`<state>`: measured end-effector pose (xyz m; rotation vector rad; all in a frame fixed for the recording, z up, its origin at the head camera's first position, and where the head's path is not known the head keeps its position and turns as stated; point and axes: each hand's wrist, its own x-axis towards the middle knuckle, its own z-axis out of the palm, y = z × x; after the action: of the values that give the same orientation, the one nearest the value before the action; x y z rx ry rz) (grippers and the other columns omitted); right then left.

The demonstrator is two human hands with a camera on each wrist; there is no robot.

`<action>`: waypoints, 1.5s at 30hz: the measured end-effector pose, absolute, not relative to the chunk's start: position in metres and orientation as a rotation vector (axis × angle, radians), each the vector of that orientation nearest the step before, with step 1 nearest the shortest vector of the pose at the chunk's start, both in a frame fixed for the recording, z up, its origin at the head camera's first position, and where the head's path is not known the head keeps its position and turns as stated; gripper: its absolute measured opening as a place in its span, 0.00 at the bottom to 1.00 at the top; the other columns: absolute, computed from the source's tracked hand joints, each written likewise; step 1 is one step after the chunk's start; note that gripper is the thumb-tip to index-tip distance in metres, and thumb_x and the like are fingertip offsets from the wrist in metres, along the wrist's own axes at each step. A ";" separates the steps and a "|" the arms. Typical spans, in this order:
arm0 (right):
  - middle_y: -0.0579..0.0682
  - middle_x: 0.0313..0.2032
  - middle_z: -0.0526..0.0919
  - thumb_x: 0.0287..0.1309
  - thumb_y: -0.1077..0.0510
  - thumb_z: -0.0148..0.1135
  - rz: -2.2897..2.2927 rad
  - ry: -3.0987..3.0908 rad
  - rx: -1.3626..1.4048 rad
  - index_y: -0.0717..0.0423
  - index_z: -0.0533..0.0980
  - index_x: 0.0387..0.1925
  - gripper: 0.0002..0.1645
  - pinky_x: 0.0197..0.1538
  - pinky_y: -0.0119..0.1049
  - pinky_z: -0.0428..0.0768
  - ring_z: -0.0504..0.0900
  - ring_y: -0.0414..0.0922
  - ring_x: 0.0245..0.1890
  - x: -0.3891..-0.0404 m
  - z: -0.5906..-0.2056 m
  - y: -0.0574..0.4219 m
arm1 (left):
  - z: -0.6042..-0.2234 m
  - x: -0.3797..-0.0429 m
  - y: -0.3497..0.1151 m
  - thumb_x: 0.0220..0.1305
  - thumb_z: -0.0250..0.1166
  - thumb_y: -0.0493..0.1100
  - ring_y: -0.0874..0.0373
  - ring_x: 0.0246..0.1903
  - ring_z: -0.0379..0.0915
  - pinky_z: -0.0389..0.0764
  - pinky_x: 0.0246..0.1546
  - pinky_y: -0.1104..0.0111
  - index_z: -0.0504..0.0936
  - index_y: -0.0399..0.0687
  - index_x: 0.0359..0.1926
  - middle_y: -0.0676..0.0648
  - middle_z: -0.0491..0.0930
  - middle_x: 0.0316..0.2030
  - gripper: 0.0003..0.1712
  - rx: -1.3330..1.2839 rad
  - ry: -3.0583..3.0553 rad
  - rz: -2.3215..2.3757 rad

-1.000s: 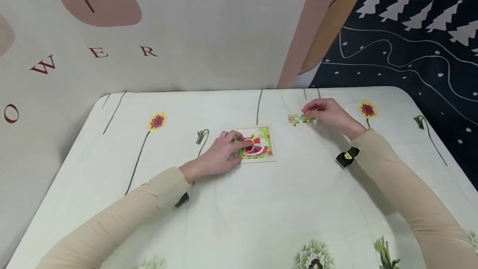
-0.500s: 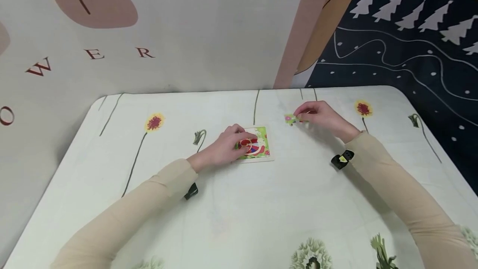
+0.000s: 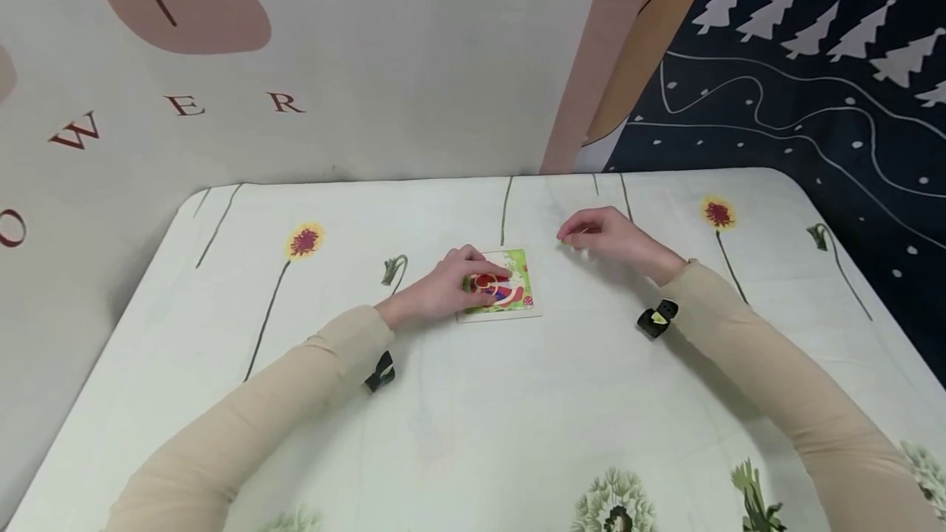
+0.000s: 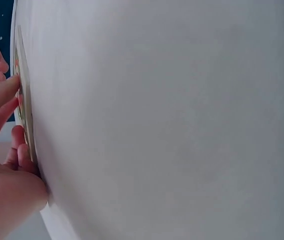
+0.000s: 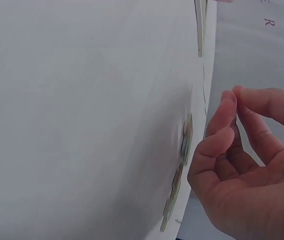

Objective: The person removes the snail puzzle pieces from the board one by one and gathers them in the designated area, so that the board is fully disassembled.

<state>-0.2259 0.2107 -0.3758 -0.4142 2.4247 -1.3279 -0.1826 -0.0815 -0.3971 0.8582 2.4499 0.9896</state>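
Observation:
A square wooden puzzle board (image 3: 526, 282) with a red, blue and green snail picture lies flat near the table's middle. My left hand (image 3: 447, 284) rests on its left part, index finger and thumb extended over the picture. In the left wrist view, two fingertips touch the face of the board (image 4: 28, 107), and other bent fingers sit by its edge. My right hand (image 3: 602, 238) hovers right of the board with its fingers curled and their tips together. Thin loose puzzle pieces (image 5: 186, 140) lie on the table below this hand, which hides them in the head view.
A white cloth (image 3: 458, 417) printed with flowers covers the table. Behind it rises a pale printed wall hanging (image 3: 414, 64), with a dark one (image 3: 783, 105) showing trees at the right. Black straps (image 3: 656, 318) sit at both wrists.
My right hand has moved left over the loose pieces, covering them in the head view. The left index finger and thumb have shifted slightly further over the snail picture.

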 end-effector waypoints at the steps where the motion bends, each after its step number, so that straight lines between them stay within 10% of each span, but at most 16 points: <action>1: 0.56 0.42 0.82 0.63 0.64 0.59 -1.326 2.423 -0.434 0.66 0.80 0.46 0.12 0.37 0.33 0.73 0.75 0.48 0.36 -0.226 -0.376 0.208 | -0.397 -0.183 -0.082 0.62 0.67 0.42 0.52 0.50 0.59 0.65 0.48 0.61 0.79 0.51 0.60 0.47 0.69 0.49 0.24 0.850 2.439 0.995; 45: 0.52 0.45 0.81 0.62 0.65 0.59 -1.084 2.400 -0.643 0.58 0.84 0.43 0.11 0.49 0.42 0.69 0.74 0.47 0.45 -0.223 -0.383 0.147 | -0.401 -0.191 -0.087 0.61 0.68 0.40 0.50 0.51 0.58 0.64 0.49 0.60 0.79 0.49 0.61 0.46 0.68 0.49 0.25 0.896 2.360 1.022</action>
<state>-0.2235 0.1465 -0.3831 -0.6429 2.3998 -1.0843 -0.1915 -0.0866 -0.4013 0.8955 2.3605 1.0217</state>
